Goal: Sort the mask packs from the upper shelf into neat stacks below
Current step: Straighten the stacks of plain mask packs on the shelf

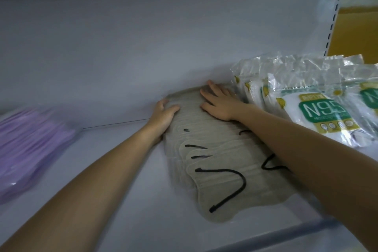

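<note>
A row of grey mask packs [214, 161] with black ear loops lies overlapped on the white shelf [126, 170], running from the front toward the back wall. My left hand [163, 114] grips the far left edge of the row, thumb on top. My right hand [218, 102] lies flat with spread fingers on the far end of the row. White N95 mask packs [319, 108] in clear bags lean in a row to the right of my right arm. A purple mask stack [30, 149] sits at the far left, blurred.
The white back wall [143, 47] rises just behind the grey packs. A slotted shelf upright [333, 22] stands at the right, with a yellow-brown surface [356, 32] beyond it. The shelf's front lip [276, 237] runs across the bottom right.
</note>
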### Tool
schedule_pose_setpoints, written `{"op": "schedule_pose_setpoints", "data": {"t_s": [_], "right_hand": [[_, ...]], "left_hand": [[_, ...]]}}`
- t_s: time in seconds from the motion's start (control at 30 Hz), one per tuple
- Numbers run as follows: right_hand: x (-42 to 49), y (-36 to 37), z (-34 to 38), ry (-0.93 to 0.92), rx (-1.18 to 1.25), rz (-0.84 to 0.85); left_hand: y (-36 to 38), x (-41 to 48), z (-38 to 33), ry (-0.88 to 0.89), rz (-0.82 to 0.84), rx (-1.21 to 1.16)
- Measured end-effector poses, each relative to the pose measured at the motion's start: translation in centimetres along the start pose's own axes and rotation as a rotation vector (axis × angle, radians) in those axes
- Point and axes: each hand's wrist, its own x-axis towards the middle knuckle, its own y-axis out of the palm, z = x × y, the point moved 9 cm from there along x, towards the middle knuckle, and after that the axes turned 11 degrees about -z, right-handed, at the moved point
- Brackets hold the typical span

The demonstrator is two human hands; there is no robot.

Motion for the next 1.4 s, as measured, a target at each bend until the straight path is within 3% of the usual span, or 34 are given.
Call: {"op": "schedule_pose_setpoints", "data": {"t_s": [0.17, 0.33, 0.47, 0.57, 0.63, 0.87, 1.03, 1.33, 1.4], "right_hand": [[-0.7, -1.3, 0.3, 0.029, 0.060, -0.009], [-3.7, -2.6, 2.2, -0.021, 0.057, 0.046], [-7.3, -1.1, 4.2, -0.056, -0.013, 0.162], [-8.5, -3.1, 4.9, -0.030, 0.056, 0.081], [-10.0, -5.6, 5.0, -0.024, 0.129, 0.036], [-20.0, -5.7, 5.0, -0.096, 0.097, 0.191], [-20.8, -4.5, 4.6, -0.009, 0.105, 0.147], [-21.0, -4.5, 5.1, -0.040, 0.070, 0.152], [-20.8, -4.9, 4.9, -0.036, 0.060, 0.114]], "left_hand": [[0.1, -0.3, -0.3, -0.008, 0.051, -0.030], [-1.9, 0.0, 0.6, -0.076, -0.063, -0.082], [-1.4, 2.5, 3.8, -0.127, -0.047, 0.054], [-2.1, 1.0, 3.2, -0.158, -0.045, 0.066], [-3.3, -3.0, 1.1, -0.168, -0.002, 0.068], [-1.7, -11.6, -1.2, -0.169, 0.284, -0.001], [-0.2, -12.8, -1.4, -0.132, 0.258, 0.122], [-0.2, -10.6, -0.7, -0.149, 0.139, 0.142], [-0.8, -9.3, -1.1, -0.102, 0.094, 0.260]]}}
